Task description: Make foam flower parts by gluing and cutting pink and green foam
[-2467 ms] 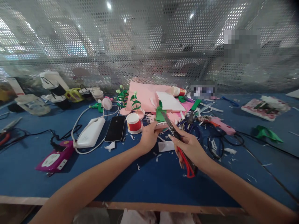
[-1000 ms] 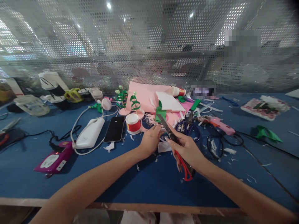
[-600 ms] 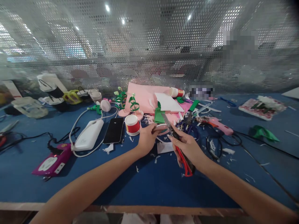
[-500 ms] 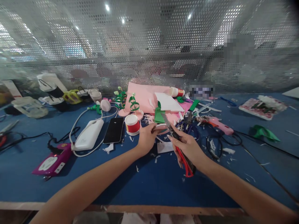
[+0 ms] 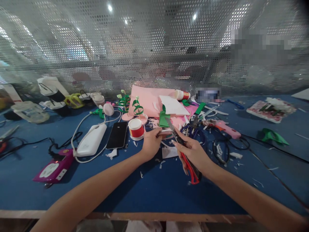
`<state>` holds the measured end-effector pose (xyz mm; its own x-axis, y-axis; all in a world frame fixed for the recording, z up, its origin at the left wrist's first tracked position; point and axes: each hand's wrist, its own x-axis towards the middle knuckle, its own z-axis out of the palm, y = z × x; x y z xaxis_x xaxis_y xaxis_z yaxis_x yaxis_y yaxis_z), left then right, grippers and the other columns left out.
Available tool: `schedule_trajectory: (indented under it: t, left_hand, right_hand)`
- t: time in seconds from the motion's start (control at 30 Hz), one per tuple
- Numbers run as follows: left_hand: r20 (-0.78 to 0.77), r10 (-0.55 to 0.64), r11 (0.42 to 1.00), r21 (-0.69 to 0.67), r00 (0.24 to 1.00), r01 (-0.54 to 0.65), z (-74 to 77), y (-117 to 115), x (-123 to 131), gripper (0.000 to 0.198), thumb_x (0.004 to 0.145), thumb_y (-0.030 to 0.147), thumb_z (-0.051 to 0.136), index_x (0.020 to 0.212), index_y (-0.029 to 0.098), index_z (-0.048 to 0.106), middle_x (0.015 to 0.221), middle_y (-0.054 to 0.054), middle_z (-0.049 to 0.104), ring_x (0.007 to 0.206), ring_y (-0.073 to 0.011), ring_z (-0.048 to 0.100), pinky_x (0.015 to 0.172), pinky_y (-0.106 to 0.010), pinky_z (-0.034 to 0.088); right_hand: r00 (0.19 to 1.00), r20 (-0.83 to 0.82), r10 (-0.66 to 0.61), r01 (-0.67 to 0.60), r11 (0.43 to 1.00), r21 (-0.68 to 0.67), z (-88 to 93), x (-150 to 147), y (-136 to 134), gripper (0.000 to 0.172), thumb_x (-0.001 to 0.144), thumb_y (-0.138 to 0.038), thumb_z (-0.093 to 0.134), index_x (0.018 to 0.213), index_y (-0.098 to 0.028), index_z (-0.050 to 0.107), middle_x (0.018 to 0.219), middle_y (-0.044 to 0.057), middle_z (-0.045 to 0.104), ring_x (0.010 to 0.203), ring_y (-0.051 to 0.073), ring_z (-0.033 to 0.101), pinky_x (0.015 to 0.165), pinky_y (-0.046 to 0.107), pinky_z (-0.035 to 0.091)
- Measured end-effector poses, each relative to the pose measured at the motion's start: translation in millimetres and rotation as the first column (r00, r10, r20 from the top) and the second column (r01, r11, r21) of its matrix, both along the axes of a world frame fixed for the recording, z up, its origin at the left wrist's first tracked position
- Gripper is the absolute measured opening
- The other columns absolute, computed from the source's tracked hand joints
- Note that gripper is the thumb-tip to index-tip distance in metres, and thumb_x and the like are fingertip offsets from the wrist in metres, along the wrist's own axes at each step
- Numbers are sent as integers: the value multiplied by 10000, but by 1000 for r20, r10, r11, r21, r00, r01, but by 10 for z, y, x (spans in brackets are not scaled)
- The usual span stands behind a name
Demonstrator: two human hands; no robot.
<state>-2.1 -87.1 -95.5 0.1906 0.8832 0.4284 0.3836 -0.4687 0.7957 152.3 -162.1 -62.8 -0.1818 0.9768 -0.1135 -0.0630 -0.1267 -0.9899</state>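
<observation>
My left hand (image 5: 152, 143) pinches a thin white piece (image 5: 166, 132), which looks like paper or card, between thumb and fingers. My right hand (image 5: 193, 153) is closed round a pair of scissors (image 5: 176, 135) with red handles, their blades pointing up and left. The blade tips lie close to the white piece, but I cannot tell whether they touch it. Just beyond them is a green sheet (image 5: 164, 120) on a pile of pink scraps. A white paper slip (image 5: 170, 152) lies on the blue table below my hands. Left of my left hand stands a red and white paper cup (image 5: 136, 129).
A black phone (image 5: 117, 135), a white power bank (image 5: 92, 140) and a purple power strip (image 5: 54, 166) with cables lie leftward. Pink paper (image 5: 147, 100) and stacked cups (image 5: 181, 95) are behind. At right lies a pink glue gun (image 5: 228, 130). Green paper spirals (image 5: 138, 108) stand centrally.
The view shifts very slightly. Both hands, the scissors and the white piece keep nearly the same positions.
</observation>
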Motion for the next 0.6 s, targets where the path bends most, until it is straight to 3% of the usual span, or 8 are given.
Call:
schedule_trajectory:
  t: [0.13, 0.23, 0.37, 0.47, 0.6]
  left_hand:
    - [70, 35, 998, -50, 997, -32, -17, 16, 12, 226, 731, 75, 509, 849, 164, 680, 783, -12, 693, 703, -140, 605, 660, -244, 485]
    - [9, 62, 998, -12, 998, -62, 10, -3, 5, 176, 738, 97, 532, 805, 159, 682, 733, -2, 678, 660, -127, 580, 622, -224, 463]
    - [-70, 9, 999, 45, 998, -5, 61, -34, 3, 159, 745, 103, 541, 785, 166, 682, 724, 11, 665, 663, -111, 567, 622, -206, 438]
    - [0, 4, 1000, 8, 1000, -4, 58, -15, 12, 161, 733, 81, 538, 778, 161, 670, 740, 10, 663, 669, -109, 569, 615, -204, 431]
    - [50, 93, 996, -16, 994, -93, 16, 38, 14, 87, 716, 112, 568, 638, 144, 586, 570, 38, 540, 543, -91, 466, 514, -200, 362]
  right_hand:
    - [1000, -25, 14, -14, 1000, -3, 15, -27, -25, 783, 788, -364, 569, 1457, -263, 174, 444, -97, 469, 281, 106, 446, 269, 252, 453]
    - [999, -42, 22, -23, 1000, -19, 21, -29, -26, 792, 787, -365, 571, 1458, -272, 160, 443, -101, 463, 278, 104, 442, 269, 254, 454]
    - [999, -48, 13, -14, 999, -29, 19, -9, 2, 793, 773, -359, 567, 1452, -303, 162, 472, -99, 483, 293, 101, 458, 275, 249, 457]
    - [998, -53, 20, -21, 999, -32, 23, -13, -6, 789, 773, -368, 563, 1451, -312, 163, 469, -103, 478, 286, 100, 456, 272, 243, 452]
    - [995, -58, 78, -81, 996, -43, 25, -63, -77, 784, 788, -380, 565, 1454, -290, 161, 450, -102, 474, 280, 101, 455, 271, 230, 439]
